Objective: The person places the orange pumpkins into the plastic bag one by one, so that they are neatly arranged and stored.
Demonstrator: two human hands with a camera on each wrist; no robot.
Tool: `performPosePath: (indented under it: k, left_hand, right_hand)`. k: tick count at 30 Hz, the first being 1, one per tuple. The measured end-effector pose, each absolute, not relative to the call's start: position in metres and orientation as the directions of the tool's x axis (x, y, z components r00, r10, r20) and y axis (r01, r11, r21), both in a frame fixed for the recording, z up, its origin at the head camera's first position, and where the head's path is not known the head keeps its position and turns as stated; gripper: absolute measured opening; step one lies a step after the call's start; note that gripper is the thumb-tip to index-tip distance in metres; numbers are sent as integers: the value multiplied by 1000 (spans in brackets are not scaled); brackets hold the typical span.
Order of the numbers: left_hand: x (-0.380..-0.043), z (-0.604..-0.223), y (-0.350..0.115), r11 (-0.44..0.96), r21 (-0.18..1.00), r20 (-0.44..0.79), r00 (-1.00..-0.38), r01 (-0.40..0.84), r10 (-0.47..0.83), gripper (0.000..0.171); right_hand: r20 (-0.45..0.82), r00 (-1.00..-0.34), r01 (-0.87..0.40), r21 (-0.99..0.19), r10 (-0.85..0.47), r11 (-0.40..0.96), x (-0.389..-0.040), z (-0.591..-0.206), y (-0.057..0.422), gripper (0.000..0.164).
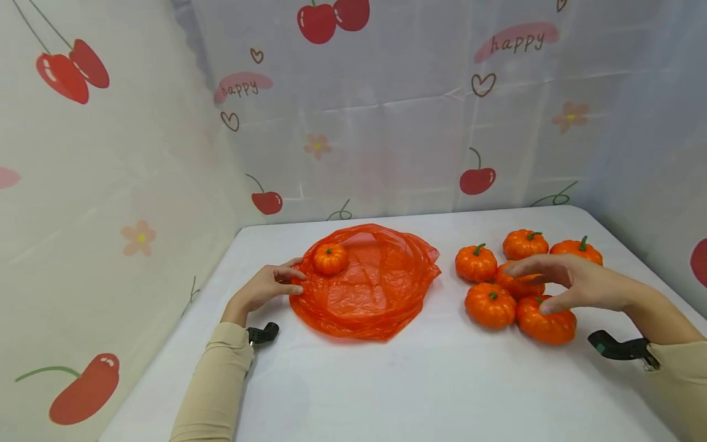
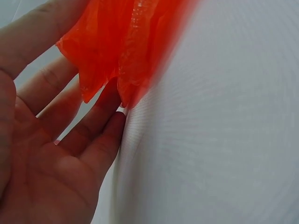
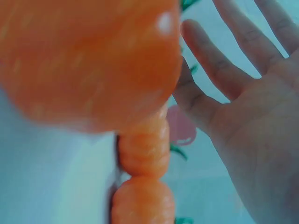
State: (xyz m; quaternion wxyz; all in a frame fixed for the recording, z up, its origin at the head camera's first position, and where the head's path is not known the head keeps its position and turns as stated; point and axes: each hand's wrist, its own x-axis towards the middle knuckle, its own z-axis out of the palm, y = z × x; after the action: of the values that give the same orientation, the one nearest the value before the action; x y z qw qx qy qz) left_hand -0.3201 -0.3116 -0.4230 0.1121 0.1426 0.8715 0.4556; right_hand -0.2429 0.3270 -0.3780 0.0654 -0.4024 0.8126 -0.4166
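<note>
A red-orange plastic bag (image 1: 364, 301) lies spread on the table, with a small orange toy pumpkin (image 1: 330, 258) on its left part. At the bag's left edge is my left hand (image 1: 270, 287), thumb and fingers apart. In the left wrist view the bag's crinkled rim (image 2: 100, 60) hangs by the fingertips of the left hand (image 2: 60, 154). My right hand (image 1: 580, 282) hovers over the pumpkin group on the right, fingers spread and holding nothing. Its thumb overlaps the front right pumpkin (image 1: 547, 325). A large blurred pumpkin (image 3: 93, 60) sits beside the right hand (image 3: 261, 112) in its wrist view.
Beside the front right pumpkin are a front left one (image 1: 490, 305), a left one (image 1: 475, 264), and others behind (image 1: 525, 244), some partly covered by the right hand. White table (image 1: 386, 387) surrounds the bag. Cherry-printed curtains (image 1: 381, 166) stand behind and at both sides.
</note>
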Motion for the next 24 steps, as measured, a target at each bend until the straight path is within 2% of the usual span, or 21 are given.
performPosePath:
  k: [12,24]
  left_hand:
    - [-320,-423,-312,546,828,-79,-937,129,341,36]
    - [-320,-424,-311,534,834,-73,-933,136,352,38]
  right_hand:
    - [232,-691,-537,-799,-685,271,-248,-396,351,47]
    - [191,-620,-496,-847,-761,191,-252,-403,370,45]
